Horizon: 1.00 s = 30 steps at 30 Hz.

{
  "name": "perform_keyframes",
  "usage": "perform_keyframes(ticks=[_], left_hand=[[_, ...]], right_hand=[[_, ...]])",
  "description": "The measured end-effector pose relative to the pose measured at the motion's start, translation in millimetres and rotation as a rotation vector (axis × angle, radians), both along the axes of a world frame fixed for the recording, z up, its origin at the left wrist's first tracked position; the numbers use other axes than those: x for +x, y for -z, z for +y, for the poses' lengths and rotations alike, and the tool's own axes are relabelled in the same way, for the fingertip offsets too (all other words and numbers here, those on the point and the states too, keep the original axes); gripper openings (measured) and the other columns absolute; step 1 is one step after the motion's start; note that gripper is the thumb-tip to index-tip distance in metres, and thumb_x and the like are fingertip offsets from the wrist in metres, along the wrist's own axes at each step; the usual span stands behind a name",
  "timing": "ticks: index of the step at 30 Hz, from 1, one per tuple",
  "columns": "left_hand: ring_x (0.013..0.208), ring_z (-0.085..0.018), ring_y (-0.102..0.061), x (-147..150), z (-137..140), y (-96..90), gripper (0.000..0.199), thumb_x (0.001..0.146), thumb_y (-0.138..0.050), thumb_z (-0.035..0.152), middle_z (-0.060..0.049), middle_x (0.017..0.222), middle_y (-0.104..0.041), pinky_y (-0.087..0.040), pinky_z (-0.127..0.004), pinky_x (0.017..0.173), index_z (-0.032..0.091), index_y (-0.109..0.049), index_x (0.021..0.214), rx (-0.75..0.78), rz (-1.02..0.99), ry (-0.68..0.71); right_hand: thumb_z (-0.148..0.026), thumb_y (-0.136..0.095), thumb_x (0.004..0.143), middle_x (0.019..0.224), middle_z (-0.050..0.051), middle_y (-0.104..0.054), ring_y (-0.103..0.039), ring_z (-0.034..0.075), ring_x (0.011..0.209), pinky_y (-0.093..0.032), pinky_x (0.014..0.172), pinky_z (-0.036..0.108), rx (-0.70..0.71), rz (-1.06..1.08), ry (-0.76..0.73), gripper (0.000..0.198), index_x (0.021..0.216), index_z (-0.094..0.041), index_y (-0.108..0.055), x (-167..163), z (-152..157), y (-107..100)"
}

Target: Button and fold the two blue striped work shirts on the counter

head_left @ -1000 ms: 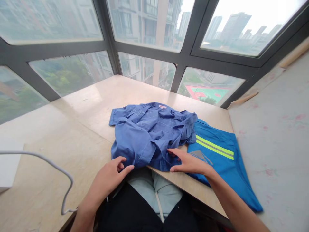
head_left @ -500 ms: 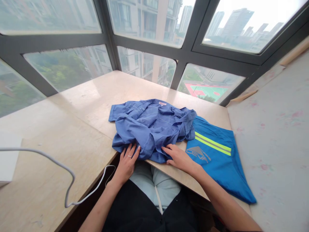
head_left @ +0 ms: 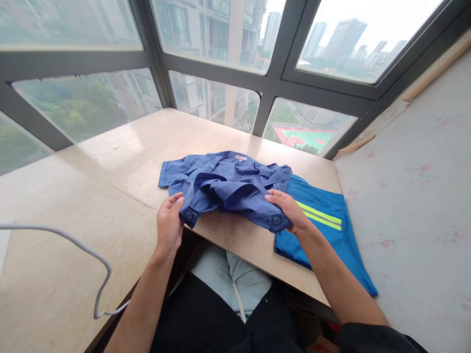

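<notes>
A blue-violet work jacket [head_left: 228, 191] lies rumpled on the tabletop, its collar label toward the window and its near edge raised. My left hand [head_left: 171, 218] grips the left end of that edge, beside a round button. At the other end, my right hand [head_left: 289, 211] pinches the cloth near a second button. The fabric sags between the two hands. Partly under the jacket's right side is a folded bright blue garment [head_left: 324, 240] with a yellow-green and grey stripe; my right forearm passes over it.
The pale table [head_left: 110, 196] reaches back to grey-framed windows. A white cable [head_left: 105, 264] loops over its left edge, near a white object [head_left: 4, 245] at the frame's border. A flower-patterned wall [head_left: 401, 215] closes off the right side.
Both hands have moved apart, taken hold of the jacket's near edge and lifted it off the table. The near edge is now stretched between them, with buttons showing. The view has shifted slightly.
</notes>
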<state>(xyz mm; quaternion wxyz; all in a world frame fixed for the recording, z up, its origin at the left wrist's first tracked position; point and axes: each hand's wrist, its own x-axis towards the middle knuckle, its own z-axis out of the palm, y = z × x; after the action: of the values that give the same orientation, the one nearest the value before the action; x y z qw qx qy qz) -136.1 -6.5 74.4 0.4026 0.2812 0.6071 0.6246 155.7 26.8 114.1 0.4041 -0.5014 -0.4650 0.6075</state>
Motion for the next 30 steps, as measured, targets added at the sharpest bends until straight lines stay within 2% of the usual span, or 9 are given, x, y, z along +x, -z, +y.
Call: perform_keyframes(ticks=[3,7,9,13,16,19,21,25,30], left_hand=[[0.07,-0.016,-0.065,7,-3,-12.8,0.057,0.079,-0.059,0.058,-0.009,0.097,-0.071,-0.051,-0.027,0.061,0.014,-0.061,0.115,0.066,-0.019,0.141],[0.047,-0.015,-0.057,1,-14,-18.0,0.054,0.084,-0.051,0.061,-0.002,0.058,-0.064,-0.049,-0.029,0.053,0.012,-0.068,0.099,-0.012,0.197,0.348],[0.04,-0.015,-0.052,-7,-11,-13.5,0.051,0.085,-0.05,0.06,0.001,0.048,-0.057,-0.046,-0.028,0.048,0.013,-0.069,0.095,-0.097,0.335,0.367],[0.088,-0.028,-0.07,-27,17,7.4,0.052,0.078,-0.058,0.053,-0.011,0.09,-0.073,-0.055,-0.039,0.081,0.015,-0.065,0.113,-0.125,0.735,0.301],[0.126,-0.035,-0.053,-41,49,22.9,0.062,0.078,-0.055,0.048,-0.022,0.127,-0.062,-0.041,-0.047,0.108,0.008,-0.057,0.126,-0.059,1.021,0.154],[0.133,-0.037,-0.045,-57,84,32.0,0.066,0.081,-0.05,0.046,-0.027,0.135,-0.054,-0.033,-0.05,0.114,0.002,-0.051,0.131,-0.045,1.1,0.006],[0.134,-0.037,-0.043,-69,109,35.4,0.066,0.081,-0.049,0.045,-0.027,0.136,-0.052,-0.032,-0.05,0.114,0.002,-0.048,0.132,-0.064,1.096,-0.056],[0.134,-0.039,-0.042,-96,163,38.4,0.063,0.081,-0.048,0.044,-0.031,0.134,-0.051,-0.036,-0.052,0.109,0.001,-0.049,0.127,-0.166,1.105,-0.069],[0.098,-0.039,-0.065,-123,219,35.6,0.042,0.064,-0.063,0.046,-0.019,0.091,-0.071,-0.052,-0.043,0.079,0.013,-0.063,0.091,-0.42,1.026,0.22]], right_hand=[[-0.046,-0.076,0.074,0.068,-0.004,-0.068,-0.054,0.007,0.05,-0.041,0.049,0.017,-0.03,-0.084,-0.258,0.037,0.095,-0.018,-0.067,5,-7,-2],[-0.056,-0.06,0.087,0.061,-0.002,-0.068,-0.039,0.004,0.031,-0.029,0.034,0.017,-0.172,-0.316,-0.863,0.051,0.115,-0.014,-0.067,22,-14,-4],[-0.058,-0.057,0.088,0.071,0.001,-0.073,-0.042,0.004,0.032,-0.031,0.033,0.017,-0.192,-0.351,-0.966,0.057,0.125,-0.015,-0.063,28,-11,-4],[-0.054,-0.06,0.087,0.088,0.005,-0.073,-0.062,0.01,0.052,-0.048,0.048,0.02,0.047,-0.409,-0.51,0.052,0.123,-0.016,-0.061,36,16,8],[-0.04,-0.062,0.082,0.1,0.006,-0.07,-0.067,0.014,0.068,-0.051,0.055,0.022,0.212,-0.531,-0.078,0.049,0.126,-0.018,-0.057,51,53,23],[-0.023,-0.059,0.074,0.125,0.012,-0.062,-0.063,0.012,0.065,-0.05,0.054,0.023,0.219,-0.772,0.199,0.062,0.134,-0.017,-0.049,75,88,32],[-0.018,-0.058,0.068,0.137,0.018,-0.054,-0.059,0.01,0.058,-0.048,0.05,0.024,0.137,-0.861,0.218,0.072,0.139,-0.014,-0.044,91,103,36],[-0.02,-0.06,0.066,0.139,0.02,-0.053,-0.05,0.005,0.044,-0.043,0.041,0.023,0.015,-0.775,-0.033,0.076,0.139,-0.013,-0.041,101,116,40],[-0.027,-0.07,0.064,0.089,0.007,-0.073,-0.051,0.008,0.043,-0.038,0.036,0.018,-0.013,-0.816,-0.2,0.062,0.123,-0.013,-0.055,86,130,48]])
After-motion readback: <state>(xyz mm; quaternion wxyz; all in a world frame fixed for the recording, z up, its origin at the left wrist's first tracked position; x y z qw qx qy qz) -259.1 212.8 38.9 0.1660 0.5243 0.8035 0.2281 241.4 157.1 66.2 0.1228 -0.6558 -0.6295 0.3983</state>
